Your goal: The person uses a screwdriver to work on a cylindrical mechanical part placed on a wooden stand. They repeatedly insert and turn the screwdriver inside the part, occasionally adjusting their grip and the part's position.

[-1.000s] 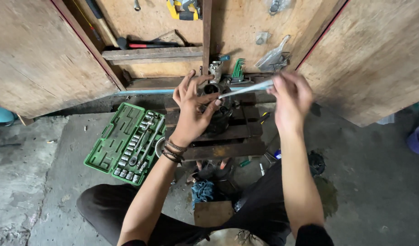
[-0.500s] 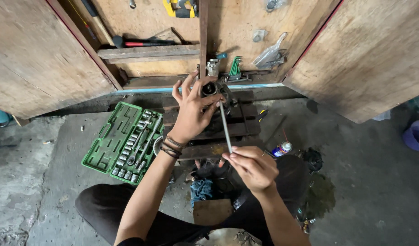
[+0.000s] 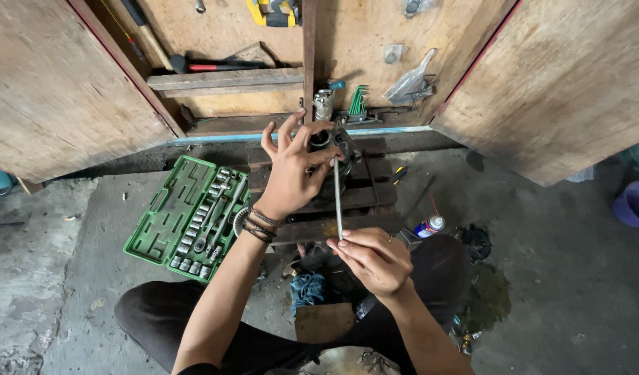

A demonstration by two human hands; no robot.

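Two hands busy: our left hand grips one dark metal part, our right hand clutches one long ratchet handle; one green socket case lies open.

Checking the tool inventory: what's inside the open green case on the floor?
The green case holds rows of metal sockets along its near edge and a few long bars. Its left moulded slots look empty. The left hand's wrist covers its right corner.

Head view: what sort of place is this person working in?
Most likely a small repair workshop: an open green socket set case on the concrete floor, hand tools in a wooden cabinet, and a spray can beside dark stains.
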